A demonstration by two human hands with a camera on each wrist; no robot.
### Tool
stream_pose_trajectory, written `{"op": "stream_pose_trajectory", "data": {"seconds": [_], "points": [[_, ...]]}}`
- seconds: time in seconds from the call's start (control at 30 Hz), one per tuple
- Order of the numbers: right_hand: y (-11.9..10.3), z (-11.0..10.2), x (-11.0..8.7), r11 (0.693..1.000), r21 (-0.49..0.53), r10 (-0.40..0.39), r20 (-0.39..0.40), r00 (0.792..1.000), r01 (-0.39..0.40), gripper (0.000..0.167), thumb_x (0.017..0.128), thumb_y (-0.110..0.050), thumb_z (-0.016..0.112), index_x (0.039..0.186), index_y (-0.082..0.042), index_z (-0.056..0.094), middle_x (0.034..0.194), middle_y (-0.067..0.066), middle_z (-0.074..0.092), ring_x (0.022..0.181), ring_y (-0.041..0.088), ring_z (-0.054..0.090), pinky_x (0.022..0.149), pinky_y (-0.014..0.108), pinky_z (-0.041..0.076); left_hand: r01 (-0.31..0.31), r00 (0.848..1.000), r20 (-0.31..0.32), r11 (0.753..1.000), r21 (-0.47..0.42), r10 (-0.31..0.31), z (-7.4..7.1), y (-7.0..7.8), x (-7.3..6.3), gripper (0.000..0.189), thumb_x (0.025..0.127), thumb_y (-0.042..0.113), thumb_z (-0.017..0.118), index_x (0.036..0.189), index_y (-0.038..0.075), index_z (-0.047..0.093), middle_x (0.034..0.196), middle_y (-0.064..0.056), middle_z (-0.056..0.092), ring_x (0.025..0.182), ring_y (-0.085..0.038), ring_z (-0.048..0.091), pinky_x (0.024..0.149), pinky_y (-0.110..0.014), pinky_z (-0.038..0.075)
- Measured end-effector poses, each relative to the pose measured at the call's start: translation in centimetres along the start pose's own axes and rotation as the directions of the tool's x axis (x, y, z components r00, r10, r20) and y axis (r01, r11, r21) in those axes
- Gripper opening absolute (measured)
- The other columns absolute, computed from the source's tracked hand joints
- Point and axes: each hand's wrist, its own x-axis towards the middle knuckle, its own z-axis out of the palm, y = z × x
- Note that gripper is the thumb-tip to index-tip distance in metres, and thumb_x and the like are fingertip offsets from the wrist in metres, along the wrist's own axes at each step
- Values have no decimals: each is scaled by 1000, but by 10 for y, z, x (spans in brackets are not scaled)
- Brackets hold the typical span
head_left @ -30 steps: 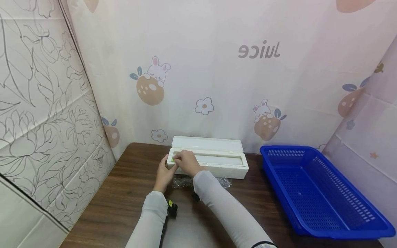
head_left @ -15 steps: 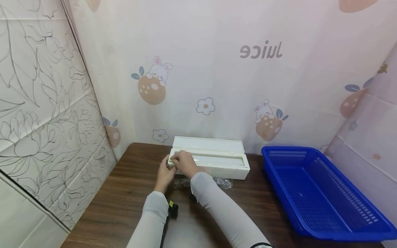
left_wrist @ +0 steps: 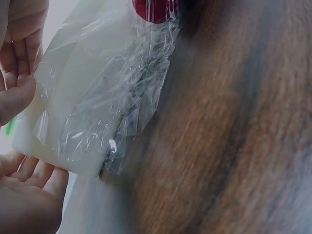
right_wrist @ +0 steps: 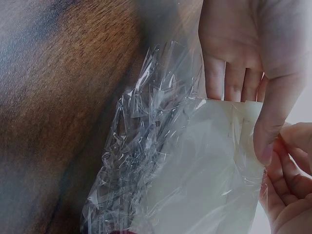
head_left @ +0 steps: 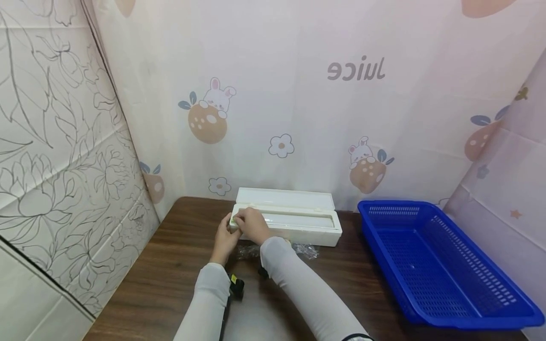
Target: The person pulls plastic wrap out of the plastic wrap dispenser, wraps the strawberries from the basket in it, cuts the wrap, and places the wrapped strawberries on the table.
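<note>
A long white box (head_left: 307, 235) stands on the table with its lid (head_left: 286, 198) raised at the back; it looks like a cling film dispenser. Crumpled clear plastic film (right_wrist: 141, 146) lies along its front bottom edge. My left hand (head_left: 224, 240) grips the box's left end, thumb on the front and fingers against the end, as the right wrist view shows. My right hand (head_left: 254, 225) is bent over that same corner, its curled fingers pinching at a small green piece (left_wrist: 9, 126) that is mostly hidden. Part of a dark red round thing (left_wrist: 155, 9) shows beside the film.
On the right stands a blue plastic basket (head_left: 394, 279) with perforated walls. The brown wooden table (head_left: 149, 284) meets patterned cloth (head_left: 298, 109) behind. A black camera (head_left: 237, 288) sits at my left wrist.
My right hand has shifted slightly left towards the box's end, and the green bit at its fingertips has moved left too. My left hand, the box and the basket stay put.
</note>
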Motion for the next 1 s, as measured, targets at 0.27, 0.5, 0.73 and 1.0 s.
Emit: {"op": "stream_pose_trajectory", "data": {"seconds": [0.27,0.5,0.73,1.0], "points": [[-2,-3,-2,999,37,6,11,1000,-6,17,99,-12,63,100,-5,78,89,2,73,66,8,56,60,21,46,24,1000,17,1000,-20,-23,-3,2,3,74,94,14,69,155,1,29,159,-22,29,142,-43,34,110,-53,36],[-6,-8,-5,999,-10,-32,58,998,33,22,100,-9,57,108,-1,76,87,7,70,66,16,58,61,25,49,36,999,30,999,-27,-36,-4,4,4,72,94,10,67,155,0,29,155,-27,33,141,-44,35,110,-54,36],[-10,-17,-12,996,-86,8,131,991,4,29,102,-17,56,122,-1,70,122,12,68,113,25,63,96,37,51,23,999,44,999,-50,-21,-6,7,-2,72,97,11,66,156,1,26,156,-27,31,140,-43,35,109,-53,38],[3,-31,-22,997,-76,28,119,992,-19,30,102,-19,56,123,-3,70,125,11,67,120,26,60,101,39,48,-19,999,29,998,-60,20,-8,12,-6,74,94,19,73,154,3,32,155,-23,34,139,-43,38,110,-54,36]]}}
